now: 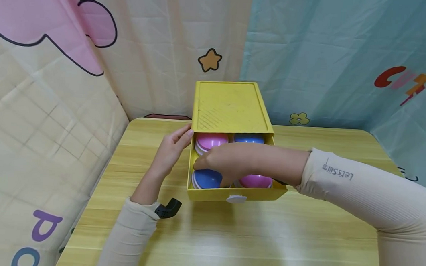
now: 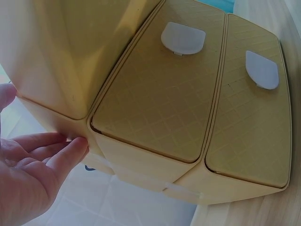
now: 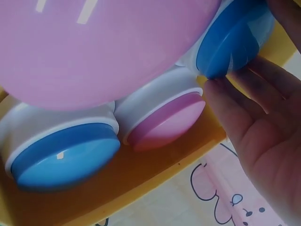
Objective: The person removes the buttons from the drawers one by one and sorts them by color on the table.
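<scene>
A yellow drawer unit (image 1: 232,106) stands on the table with its top drawer (image 1: 209,195) pulled out. Inside sit round white containers with domed lids: a pink one (image 1: 212,140) and a blue one (image 1: 249,138) at the back, a blue one (image 1: 207,179) and a pink one (image 1: 255,181) in front. My right hand (image 1: 229,162) reaches into the drawer and holds the front-left blue-lidded container between thumb and fingers, the fingertips on its lid in the right wrist view. Against the unit's left side rests my left hand (image 1: 174,147), its fingers touching the yellow wall in the left wrist view.
Below the pulled-out drawer are two closed drawers with white handles (image 2: 183,38). The wooden table (image 1: 210,245) extends in front and to both sides. Printed curtains (image 1: 167,46) hang behind and beside it. A black device (image 1: 168,208) is at my left wrist.
</scene>
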A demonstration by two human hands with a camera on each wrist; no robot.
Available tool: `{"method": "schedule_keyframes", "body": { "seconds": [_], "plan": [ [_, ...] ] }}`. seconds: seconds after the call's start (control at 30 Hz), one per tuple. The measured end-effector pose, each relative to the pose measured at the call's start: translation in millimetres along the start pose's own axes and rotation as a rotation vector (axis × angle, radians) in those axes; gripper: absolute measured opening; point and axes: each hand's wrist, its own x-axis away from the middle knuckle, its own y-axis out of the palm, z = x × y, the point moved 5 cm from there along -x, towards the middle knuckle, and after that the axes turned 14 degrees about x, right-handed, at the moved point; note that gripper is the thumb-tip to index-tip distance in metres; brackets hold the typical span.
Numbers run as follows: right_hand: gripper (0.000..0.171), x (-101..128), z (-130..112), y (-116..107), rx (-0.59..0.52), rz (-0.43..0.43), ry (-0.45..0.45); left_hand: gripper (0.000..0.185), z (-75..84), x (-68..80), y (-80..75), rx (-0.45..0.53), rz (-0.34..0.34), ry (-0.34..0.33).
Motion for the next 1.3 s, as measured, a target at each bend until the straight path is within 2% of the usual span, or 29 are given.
{"method": "schedule_keyframes", "body": {
  "seconds": [0.3, 0.6, 0.73, 1.0, 1.13, 1.3],
  "plan": [
    [0.07, 1, -1, -2, 0.027, 0.025, 0.006, 0.052, -1.6, -0.7, 0.2, 0.003, -0.004, 0.014],
    [0.071, 13, 7, -13, -0.06, 0.115, 0.023, 0.05, -0.3, -0.2, 0.9, 0.015, 0.0, 0.003],
    [0.072, 24, 14, -18, -0.114, 0.206, 0.02, 0.049, -0.2, -0.4, 0.8, 0.015, -0.004, 0.007],
    [0.069, 58, 35, -30, -0.219, 0.456, -0.021, 0.051, 0.2, -0.7, 0.3, -0.01, 0.0, 0.023],
    [0.068, 84, 47, -34, -0.257, 0.541, 0.037, 0.05, -0.4, -1.1, 0.3, -0.002, 0.005, 0.023],
    [0.071, 123, 64, -29, -0.241, 0.633, 0.168, 0.047, -1.1, -1.6, 0.3, 0.014, -0.006, 0.027]
  ]
}}
